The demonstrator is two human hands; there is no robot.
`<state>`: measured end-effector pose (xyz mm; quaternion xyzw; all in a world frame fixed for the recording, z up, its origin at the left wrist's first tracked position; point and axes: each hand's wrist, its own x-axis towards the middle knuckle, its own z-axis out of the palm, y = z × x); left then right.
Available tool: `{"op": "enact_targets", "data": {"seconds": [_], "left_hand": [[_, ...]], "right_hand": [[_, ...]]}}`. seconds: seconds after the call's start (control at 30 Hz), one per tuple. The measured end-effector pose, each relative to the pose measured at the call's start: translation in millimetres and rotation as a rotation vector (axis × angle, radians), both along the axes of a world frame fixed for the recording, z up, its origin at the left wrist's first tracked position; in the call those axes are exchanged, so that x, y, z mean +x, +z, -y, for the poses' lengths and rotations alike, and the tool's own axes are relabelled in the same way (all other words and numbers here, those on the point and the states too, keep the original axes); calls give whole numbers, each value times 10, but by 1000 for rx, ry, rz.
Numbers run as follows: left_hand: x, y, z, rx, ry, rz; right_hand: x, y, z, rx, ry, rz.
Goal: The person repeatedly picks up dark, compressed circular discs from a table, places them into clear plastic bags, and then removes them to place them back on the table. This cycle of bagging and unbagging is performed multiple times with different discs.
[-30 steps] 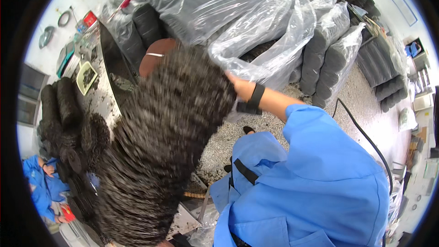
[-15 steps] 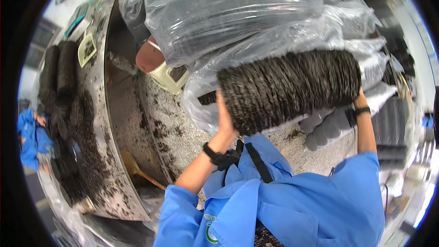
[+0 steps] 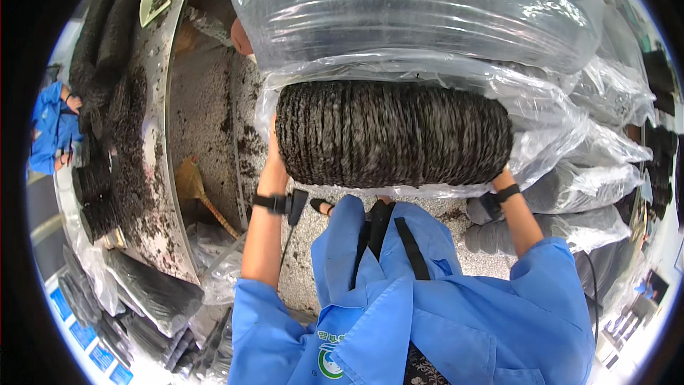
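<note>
roll (image 3: 393, 133) lower now, between grips

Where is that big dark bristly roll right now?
In the head view, the bristly roll sits centre frame, held between the left hand and right hand, against clear plastic bags.

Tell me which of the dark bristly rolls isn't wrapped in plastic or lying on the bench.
The bare roll held sideways between the left hand and right hand; the others sit in clear bags or on the metal bench.
</note>
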<state>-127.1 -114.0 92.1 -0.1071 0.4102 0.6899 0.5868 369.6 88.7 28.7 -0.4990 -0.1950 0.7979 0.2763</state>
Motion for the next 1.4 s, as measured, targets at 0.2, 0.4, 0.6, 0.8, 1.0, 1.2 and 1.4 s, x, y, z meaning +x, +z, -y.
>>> {"op": "enact_targets", "data": {"seconds": [0.2,0.4,0.6,0.8,1.0,1.2,1.4], "left_hand": [[-70,-733,746,-473,44,-782],[361,-770,1030,-940,187,-1162],[449,-1139,852,-227,232,-134],[203,-1142,1150,-440,-28,-948],[21,-906,1797,-368,-217,-1075],[-29,-1472,920,-520,-237,-959],[151,-1533,1480,-452,-105,-1303]], "right_hand": [[95,-506,426,87,-108,162],[-346,772,521,763,134,1054],[-2478,1469,1597,1872,904,452],[-3698,1017,1703,1893,1010,674],[-3704,1003,1681,1937,975,807],[-3933,1138,1980,1842,973,961],[-3877,1042,1632,1793,893,1003]]}}
